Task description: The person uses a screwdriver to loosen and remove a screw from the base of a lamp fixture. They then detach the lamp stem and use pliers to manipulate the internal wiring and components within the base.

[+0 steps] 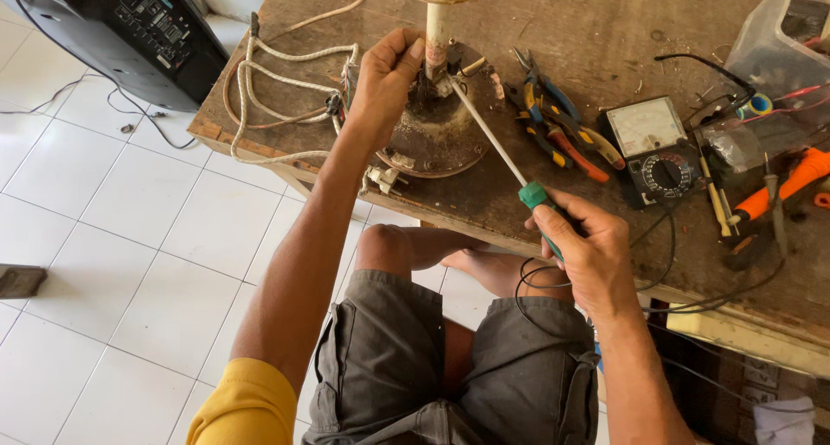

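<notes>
My right hand (584, 246) grips the green handle of a long screwdriver (493, 138), whose shaft slants up-left with its tip at the foot of a cream pole (437, 30). The pole rises from a round, rusty metal base (437, 138) on the wooden workbench (588, 30). My left hand (385, 78) pinches the pole just above the base. A white cable (277, 78) with a plug lies coiled to the left of the base.
Several pliers (558, 125) lie right of the base, then an analog multimeter (653, 147) with black leads. An orange-handled tool (782, 186) and a clear plastic box (778, 30) sit far right. A black speaker (121, 30) stands on the white tiled floor.
</notes>
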